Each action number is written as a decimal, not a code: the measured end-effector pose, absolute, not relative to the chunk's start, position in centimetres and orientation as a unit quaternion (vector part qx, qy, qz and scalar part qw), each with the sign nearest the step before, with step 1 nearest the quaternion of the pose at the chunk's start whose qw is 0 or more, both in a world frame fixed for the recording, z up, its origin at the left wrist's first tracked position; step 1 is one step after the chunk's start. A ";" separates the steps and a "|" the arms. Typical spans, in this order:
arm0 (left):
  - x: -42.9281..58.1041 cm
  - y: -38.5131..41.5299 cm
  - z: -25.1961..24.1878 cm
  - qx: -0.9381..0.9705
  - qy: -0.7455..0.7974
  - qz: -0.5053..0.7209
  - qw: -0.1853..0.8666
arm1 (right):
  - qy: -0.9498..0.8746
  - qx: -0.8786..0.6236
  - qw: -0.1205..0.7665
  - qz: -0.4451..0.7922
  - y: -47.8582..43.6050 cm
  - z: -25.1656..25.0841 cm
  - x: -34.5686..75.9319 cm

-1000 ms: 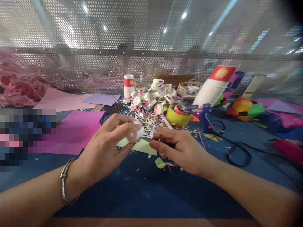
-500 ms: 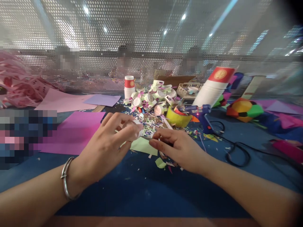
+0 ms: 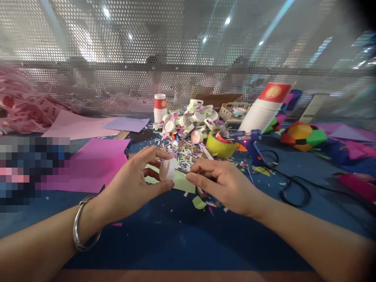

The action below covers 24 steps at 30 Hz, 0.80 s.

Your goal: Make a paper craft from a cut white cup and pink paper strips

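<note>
My left hand (image 3: 138,180), with a silver bangle at its wrist, holds a small white paper cup piece (image 3: 169,169) between thumb and fingers. The piece looks like a short cup base tipped on its side, with a cut edge facing right. Just to the right, my right hand (image 3: 217,180) has thumb and index finger pinched together. A thin greyish sliver shows at those fingertips, too small to name. Under both hands lies a pale green paper sheet (image 3: 185,183), partly covered by them. Green and purple paper scraps (image 3: 199,202) are scattered beside it.
A heap of cut cup pieces (image 3: 190,117) stands behind paper shreds. Nearby are a yellow bowl-like holder (image 3: 220,147), a blue glue gun (image 3: 254,147) with a black cord, and stacked paper cups (image 3: 261,109). Magenta paper (image 3: 91,164) lies at left.
My left hand has turned and lowered slightly, so the cup piece now shows more openly between thumb and fingers. My right hand has barely moved.
</note>
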State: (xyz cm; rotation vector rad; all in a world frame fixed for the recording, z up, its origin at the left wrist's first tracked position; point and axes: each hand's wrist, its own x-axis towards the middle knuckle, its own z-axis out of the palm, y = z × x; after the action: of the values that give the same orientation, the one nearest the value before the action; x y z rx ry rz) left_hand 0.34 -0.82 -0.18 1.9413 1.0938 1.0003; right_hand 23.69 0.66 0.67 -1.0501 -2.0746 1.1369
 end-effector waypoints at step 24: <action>1.5 -1.5 0.7 0.510 0.380 0.240 0.734 | -0.749 -0.361 0.319 0.455 0.4 0.7 23.3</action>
State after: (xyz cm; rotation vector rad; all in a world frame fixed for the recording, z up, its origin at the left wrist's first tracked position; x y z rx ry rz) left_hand 1.48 -1.53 0.70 1.1204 0.8352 0.5271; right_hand 23.30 0.36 0.75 -0.9503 -1.9697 1.1967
